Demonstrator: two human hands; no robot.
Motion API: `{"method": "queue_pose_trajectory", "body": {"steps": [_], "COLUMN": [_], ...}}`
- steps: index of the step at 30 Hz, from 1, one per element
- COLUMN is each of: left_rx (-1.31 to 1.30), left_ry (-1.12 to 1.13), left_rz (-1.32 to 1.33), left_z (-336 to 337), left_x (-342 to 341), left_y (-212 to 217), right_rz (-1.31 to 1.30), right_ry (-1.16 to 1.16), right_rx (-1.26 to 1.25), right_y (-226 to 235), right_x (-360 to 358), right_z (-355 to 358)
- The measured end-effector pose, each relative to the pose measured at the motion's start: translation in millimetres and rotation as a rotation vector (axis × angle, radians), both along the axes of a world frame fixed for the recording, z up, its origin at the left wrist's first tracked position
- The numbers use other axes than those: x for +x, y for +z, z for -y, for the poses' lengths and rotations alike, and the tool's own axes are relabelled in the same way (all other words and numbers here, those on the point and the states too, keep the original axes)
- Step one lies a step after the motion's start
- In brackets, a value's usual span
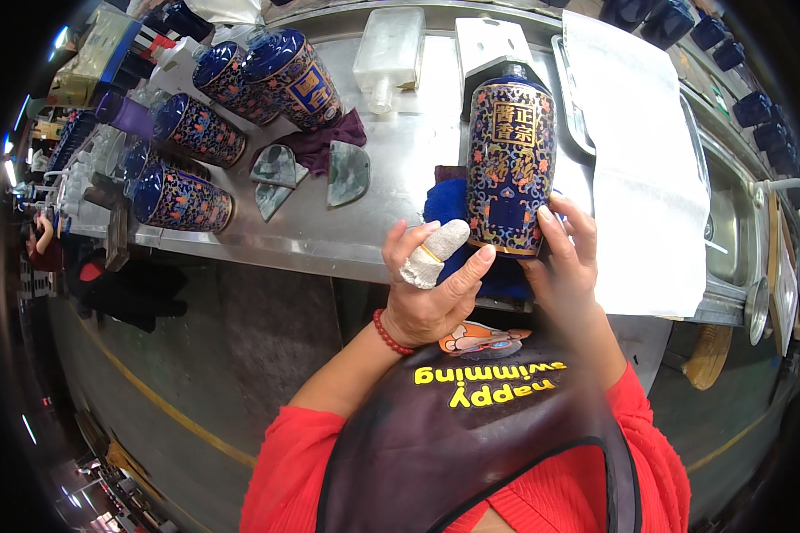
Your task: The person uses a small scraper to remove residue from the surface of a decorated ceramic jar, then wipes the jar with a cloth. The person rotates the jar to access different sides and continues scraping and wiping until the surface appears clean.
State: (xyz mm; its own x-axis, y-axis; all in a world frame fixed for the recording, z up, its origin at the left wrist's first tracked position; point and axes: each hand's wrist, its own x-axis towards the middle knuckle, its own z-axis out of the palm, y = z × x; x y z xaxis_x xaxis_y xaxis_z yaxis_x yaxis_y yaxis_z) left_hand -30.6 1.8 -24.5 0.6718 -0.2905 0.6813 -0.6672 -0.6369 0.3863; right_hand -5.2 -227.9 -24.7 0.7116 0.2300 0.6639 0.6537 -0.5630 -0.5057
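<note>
A tall dark blue ceramic bottle [510,164] with gold and red flower patterns is held upright over the steel counter's front edge. My right hand [567,258] grips its lower right side. My left hand [431,280] is at its lower left, a white bandage wrapped on one finger, and presses a blue cloth [449,209] against the bottle's base. A red bead bracelet sits on my left wrist.
Several matching blue patterned bottles [187,195] lie on their sides at the counter's left. Grey shard-like pieces [347,171] and a purple cloth [329,142] lie mid-counter. A clear glass bottle [389,53] lies at the back. A white sheet [636,160] covers the right, beside a sink [729,222].
</note>
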Motion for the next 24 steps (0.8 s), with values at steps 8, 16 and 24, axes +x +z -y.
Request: {"method": "queue_pose_trajectory", "body": {"steps": [8,16,24], "left_rx": [0.05,-0.002,0.318], "left_ry": [-0.024,0.041,0.045], "left_rz": [0.013,-0.096,0.083], "left_z": [1.2,-0.3,-4.0], "left_x": [4.4,27.9,42.9], "left_y": [3.7,13.9,45.7], "right_rz": [-0.001,-0.057,-0.019], "right_ry": [-0.002,0.021,0.163], "right_rx": [-0.001,-0.033,0.031], "right_y": [4.6,0.0,69.4], "right_x": [-0.2,-2.3,1.5], "right_z": [-0.7,6.9,25.8]}}
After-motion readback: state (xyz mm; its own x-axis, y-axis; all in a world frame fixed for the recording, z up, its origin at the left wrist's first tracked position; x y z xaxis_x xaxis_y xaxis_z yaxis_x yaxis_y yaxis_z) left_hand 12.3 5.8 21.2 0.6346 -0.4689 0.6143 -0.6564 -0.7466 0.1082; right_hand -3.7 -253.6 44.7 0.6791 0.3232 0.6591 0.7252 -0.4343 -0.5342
